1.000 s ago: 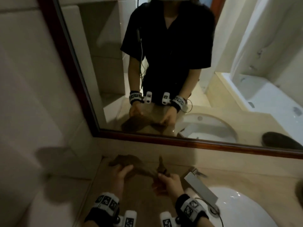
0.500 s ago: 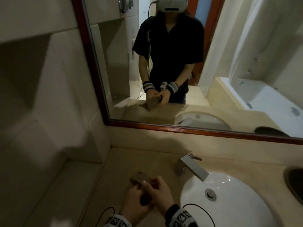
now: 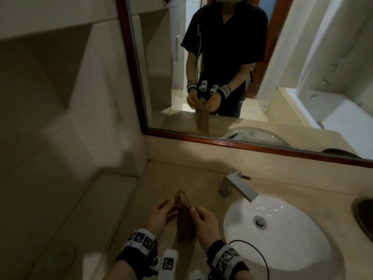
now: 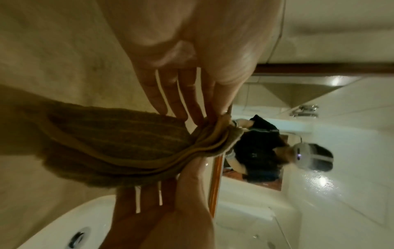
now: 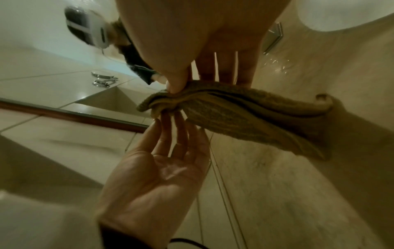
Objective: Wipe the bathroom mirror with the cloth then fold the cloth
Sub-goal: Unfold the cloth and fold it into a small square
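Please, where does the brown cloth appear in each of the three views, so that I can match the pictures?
Head: the cloth hangs low in the centre, between both hands, left of the sink.
Left wrist: the cloth lies across the left-centre, from the fingers.
Right wrist: the cloth runs from the centre to the right.
Shared landmark: the red-brown mirror frame.

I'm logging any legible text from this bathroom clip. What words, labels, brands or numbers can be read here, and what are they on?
No readable words, brands or numbers in any view.
Left wrist band: black-and-white square marker patterns, not letters.
Right wrist band: the same kind of marker patterns, no text.
Cloth, faucet, sink: no label visible.
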